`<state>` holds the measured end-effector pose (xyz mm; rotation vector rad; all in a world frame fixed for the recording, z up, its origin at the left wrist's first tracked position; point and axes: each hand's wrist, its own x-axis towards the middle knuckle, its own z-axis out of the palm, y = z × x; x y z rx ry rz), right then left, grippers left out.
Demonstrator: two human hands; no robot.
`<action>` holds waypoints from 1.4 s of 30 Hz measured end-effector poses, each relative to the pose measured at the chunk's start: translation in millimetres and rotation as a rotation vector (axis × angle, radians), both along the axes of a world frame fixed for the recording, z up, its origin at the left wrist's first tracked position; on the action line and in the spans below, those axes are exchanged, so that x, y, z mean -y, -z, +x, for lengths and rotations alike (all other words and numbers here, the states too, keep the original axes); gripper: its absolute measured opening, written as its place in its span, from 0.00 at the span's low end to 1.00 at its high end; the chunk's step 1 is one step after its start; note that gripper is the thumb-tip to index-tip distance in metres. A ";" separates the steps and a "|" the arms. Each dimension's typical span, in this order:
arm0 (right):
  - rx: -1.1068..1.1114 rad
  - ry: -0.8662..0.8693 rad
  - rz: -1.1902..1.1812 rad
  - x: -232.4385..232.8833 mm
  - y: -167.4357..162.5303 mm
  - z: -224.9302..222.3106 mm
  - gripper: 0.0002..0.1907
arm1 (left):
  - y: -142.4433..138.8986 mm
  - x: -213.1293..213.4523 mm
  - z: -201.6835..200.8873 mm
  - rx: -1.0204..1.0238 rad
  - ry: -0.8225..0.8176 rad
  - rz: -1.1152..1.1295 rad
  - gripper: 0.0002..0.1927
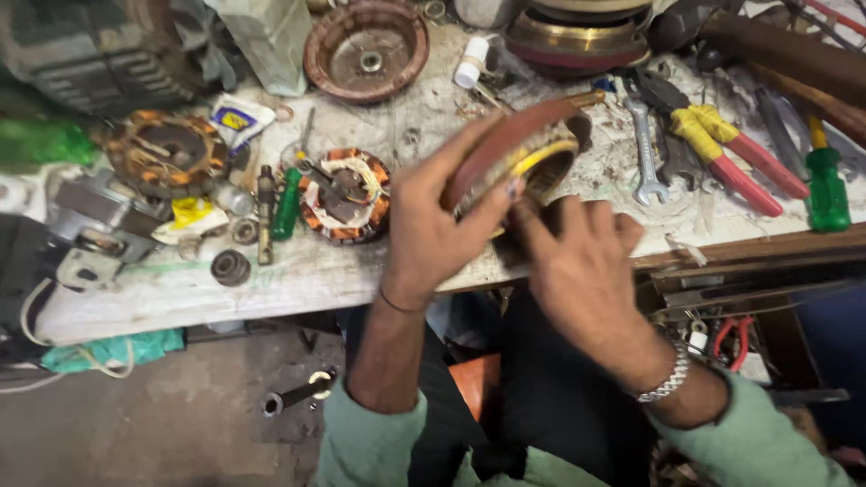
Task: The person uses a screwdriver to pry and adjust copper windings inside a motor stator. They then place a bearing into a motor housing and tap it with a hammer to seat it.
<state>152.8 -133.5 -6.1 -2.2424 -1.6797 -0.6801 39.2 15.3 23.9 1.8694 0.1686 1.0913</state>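
Observation:
My left hand (433, 225) grips a round motor stator (528, 149) with a reddish-brown outer shell and yellow winding edge, tilted on its side above the workbench edge. My right hand (577, 261) holds the same stator from below and behind, fingers curled against its underside. Both hands hover over the front edge of the white workbench (298, 271). A second stator with copper and white windings (345, 194) lies flat on the bench just left of my left hand.
A green-handled screwdriver (287, 206), a bearing (230, 267) and another wound stator (167, 153) lie at left. A brown motor cover (365, 50) sits at the back. Wrenches (644, 149), red-yellow pliers (731, 149) and a green screwdriver (825, 185) lie at right.

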 end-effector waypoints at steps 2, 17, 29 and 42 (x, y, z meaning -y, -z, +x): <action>0.009 0.041 0.029 1.0 -5.1 2.5 0.26 | 7.4 11.7 -0.3 0.092 0.048 -0.105 0.29; -0.367 -0.165 0.106 5.9 -9.2 -11.3 0.20 | 36.0 12.2 -4.0 0.171 -0.055 -0.069 0.26; -0.437 -0.178 0.067 6.1 -8.1 -11.8 0.12 | 33.0 13.7 -6.4 0.181 -0.105 0.015 0.27; -0.429 -0.199 0.058 8.3 -4.2 -6.6 0.17 | 31.1 18.5 -9.2 0.162 -0.119 -0.016 0.26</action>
